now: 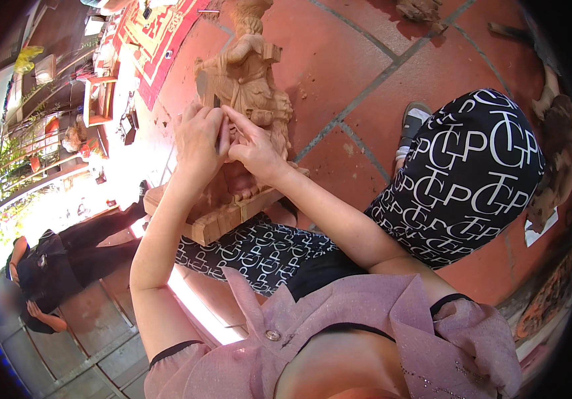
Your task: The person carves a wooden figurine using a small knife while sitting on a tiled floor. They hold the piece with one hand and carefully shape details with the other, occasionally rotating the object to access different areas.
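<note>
Pink shirt [206,372] nearest; ahead stands a wooden carving [249,85], where the left hand [198,134] has its grip closed on a thin dark tool [218,104] (whether the right hand [257,151] grasps it too, I cannot tell); patterned trousers [465,186] beside.

- The head view looks steeply down from above the mauve, collared fabric top [425,312]
- It faces the pale brown carved wooden figure [252,83], within reach
- Its fisheye spread takes in the red tiled floor [339,60], ending in a dark rim
</note>
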`<state>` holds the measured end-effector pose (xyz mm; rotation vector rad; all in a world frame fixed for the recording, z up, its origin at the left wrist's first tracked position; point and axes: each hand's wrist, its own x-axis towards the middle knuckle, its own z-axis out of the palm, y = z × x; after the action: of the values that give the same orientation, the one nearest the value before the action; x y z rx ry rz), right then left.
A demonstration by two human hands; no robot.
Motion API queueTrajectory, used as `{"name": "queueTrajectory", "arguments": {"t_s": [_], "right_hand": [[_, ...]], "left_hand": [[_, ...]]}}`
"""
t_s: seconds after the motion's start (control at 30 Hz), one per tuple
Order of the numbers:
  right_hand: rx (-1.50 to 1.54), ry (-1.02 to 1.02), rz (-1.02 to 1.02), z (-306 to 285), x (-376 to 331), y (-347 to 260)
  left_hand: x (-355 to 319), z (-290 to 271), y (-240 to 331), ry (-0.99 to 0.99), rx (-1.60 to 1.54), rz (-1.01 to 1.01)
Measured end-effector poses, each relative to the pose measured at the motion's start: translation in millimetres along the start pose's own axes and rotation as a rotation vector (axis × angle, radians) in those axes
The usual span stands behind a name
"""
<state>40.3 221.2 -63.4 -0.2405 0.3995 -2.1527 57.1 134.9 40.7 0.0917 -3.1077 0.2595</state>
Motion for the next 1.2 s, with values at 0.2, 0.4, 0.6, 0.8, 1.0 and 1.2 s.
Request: {"name": "queueTrajectory", "arguments": {"t_s": [0.2, 0.4, 0.6, 0.8, 1.0, 1.2], "right_hand": [[-0.007, 0.023, -0.031, 1, 2, 3], [-0.058, 0.037, -0.004, 4, -1, 2], [-0.099, 0.198, 0.042, 3, -2, 7], [-0.165, 0.255, 0.162, 2, -4, 3], [-0.156, 0.264, 0.171, -2, -2, 4], [-0.203, 0.265, 0.132, -1, -4, 6]], "left_hand": [[1, -6, -1, -0.040, -0.026, -0.023], [-1, -6, -10, -0.059, -0.103, -0.018], [-3, -19, -6, 0.017, -0.211, -0.114], [2, -4, -15, 0.017, -0.181, -0.100], [0, -8, -10, -0.074, -0.099, -0.102], [3, 1, -9, 0.032, -0.090, -0.106]]}}
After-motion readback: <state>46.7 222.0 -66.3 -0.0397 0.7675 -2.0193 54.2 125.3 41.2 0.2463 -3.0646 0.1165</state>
